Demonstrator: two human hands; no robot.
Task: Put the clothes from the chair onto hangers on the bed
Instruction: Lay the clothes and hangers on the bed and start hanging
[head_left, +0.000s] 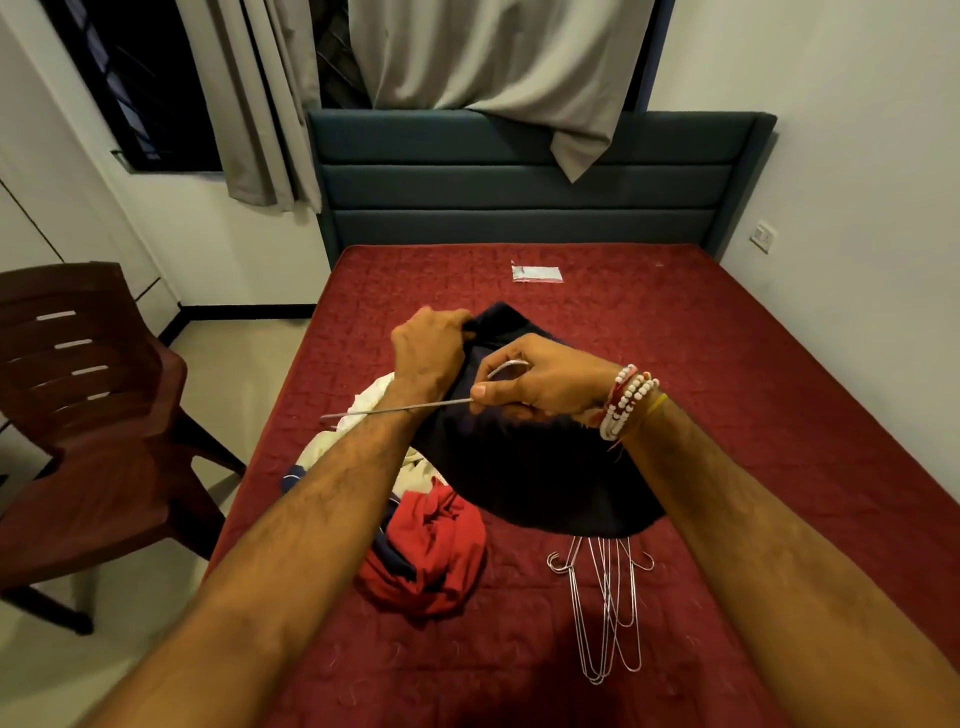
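Note:
Over the red bed (727, 364) I hold up a dark navy garment (530, 467). My left hand (428, 348) grips its upper edge in a fist. My right hand (545, 384) pinches a metal wire hanger (395, 410) near its hook, and one hanger arm sticks out to the left past my left wrist. A cream garment (363, 421) and a crumpled red garment (436, 551) lie on the bed beneath my left forearm. Several spare wire hangers (608, 608) lie on the mattress below the navy garment.
A brown plastic chair (88, 415) stands left of the bed with nothing on its seat. A small white packet (536, 273) lies near the teal headboard (519, 182). Grey curtains (493, 57) hang over the headboard and the window.

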